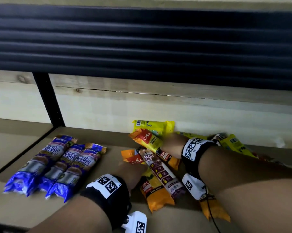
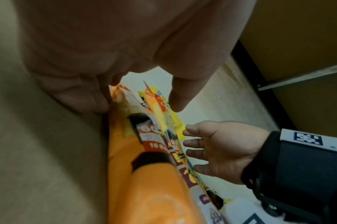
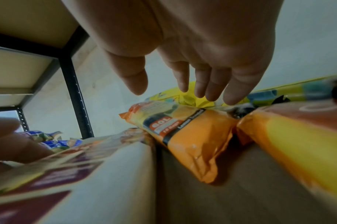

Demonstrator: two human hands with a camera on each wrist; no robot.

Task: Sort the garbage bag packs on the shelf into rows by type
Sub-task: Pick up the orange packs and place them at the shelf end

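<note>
Three blue-and-purple plastic "Singlet Handle" packs (image 1: 57, 163) laid side by side at shelf left; orange, yellow and maroon-white packs heaped at centre-right. Left hand (image 1: 130, 172) beside long maroon-white "Draw String Bag" pack (image 1: 160, 172), fingers loose, holding nothing. Right hand (image 1: 172, 145) spread above orange "Casa" pack (image 1: 147, 140), gripping nothing.

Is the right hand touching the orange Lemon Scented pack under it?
Apart. In the right wrist view the right hand hangs with straight fingers above the orange pack, and yellow packaging shows in the gap between them.
</note>
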